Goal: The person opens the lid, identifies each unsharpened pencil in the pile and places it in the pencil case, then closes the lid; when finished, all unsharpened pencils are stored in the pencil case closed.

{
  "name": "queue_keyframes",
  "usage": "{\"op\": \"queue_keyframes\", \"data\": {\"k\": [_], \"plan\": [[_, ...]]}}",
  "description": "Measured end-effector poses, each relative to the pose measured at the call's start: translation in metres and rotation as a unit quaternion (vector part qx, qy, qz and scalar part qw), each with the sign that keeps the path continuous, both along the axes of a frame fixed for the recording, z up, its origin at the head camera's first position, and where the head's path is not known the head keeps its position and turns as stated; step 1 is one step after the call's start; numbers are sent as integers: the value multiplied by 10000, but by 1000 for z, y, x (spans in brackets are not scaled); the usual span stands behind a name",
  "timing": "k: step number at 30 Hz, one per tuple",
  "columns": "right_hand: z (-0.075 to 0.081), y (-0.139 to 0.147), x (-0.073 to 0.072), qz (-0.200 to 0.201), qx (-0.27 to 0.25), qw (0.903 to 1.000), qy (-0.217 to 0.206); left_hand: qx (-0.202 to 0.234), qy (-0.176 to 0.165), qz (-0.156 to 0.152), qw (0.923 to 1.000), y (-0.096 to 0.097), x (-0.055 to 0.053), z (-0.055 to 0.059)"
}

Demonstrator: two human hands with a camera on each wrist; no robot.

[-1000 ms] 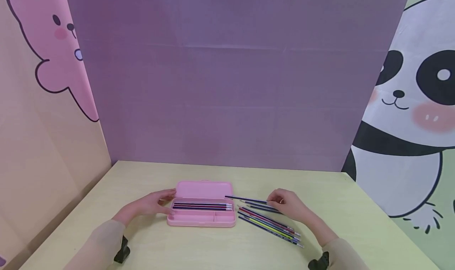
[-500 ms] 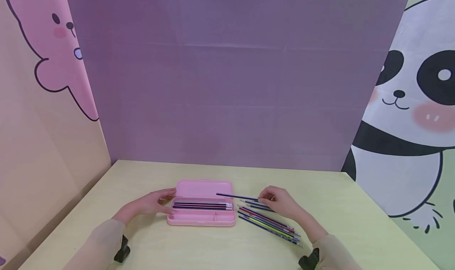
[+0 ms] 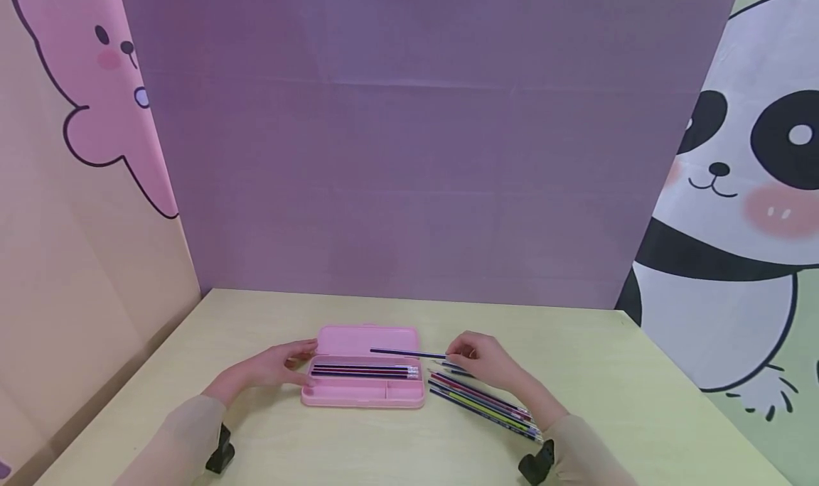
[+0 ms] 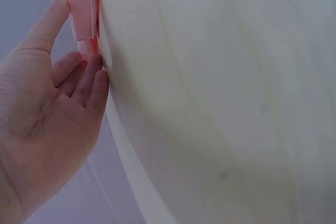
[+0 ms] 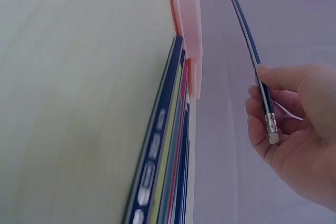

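A pink pencil case [image 3: 345, 393] lies with its lid [image 3: 365, 338] folded back on the table. Several dark striped pencils [image 3: 365, 371] lie in its long compartment. At the case's left end is my left hand [image 3: 275, 365], thumb against the body and bent fingers by the lid. The left wrist view shows this hand [image 4: 58, 108] touching the case [image 4: 83, 9]. My right hand [image 3: 485, 358] pinches a dark striped pencil [image 3: 403, 352] near its eraser end, held above the lid's right part. In the right wrist view the pencil [image 5: 247, 35] points away from that hand [image 5: 294, 114].
Right of the case, several loose pencils [image 3: 483, 406] lie slanted on the pale wooden table [image 3: 288, 443], with a few dark ones partly hidden behind the right hand. A purple panel [image 3: 409, 152] stands along the table's back edge.
My right hand has moved left with the pencil, bringing the pencil's far end from the lid's right edge to over its middle. The left hand and the case stay put.
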State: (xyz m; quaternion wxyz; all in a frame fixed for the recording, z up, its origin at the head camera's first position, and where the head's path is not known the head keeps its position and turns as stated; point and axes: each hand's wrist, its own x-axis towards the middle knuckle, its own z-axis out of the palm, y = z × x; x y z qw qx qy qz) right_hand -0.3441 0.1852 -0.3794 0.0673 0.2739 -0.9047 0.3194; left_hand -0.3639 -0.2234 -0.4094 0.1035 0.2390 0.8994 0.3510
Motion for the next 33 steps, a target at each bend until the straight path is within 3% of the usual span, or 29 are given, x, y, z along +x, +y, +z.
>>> {"op": "queue_keyframes", "data": {"k": [26, 33], "plan": [[-7, -59, -5, 731, 52, 9973, -38, -20, -5, 89, 10000, 2, 3, 3], [-10, -74, -6, 726, 152, 9971, -165, 0, 2, 91, 10000, 1, 3, 2]]}}
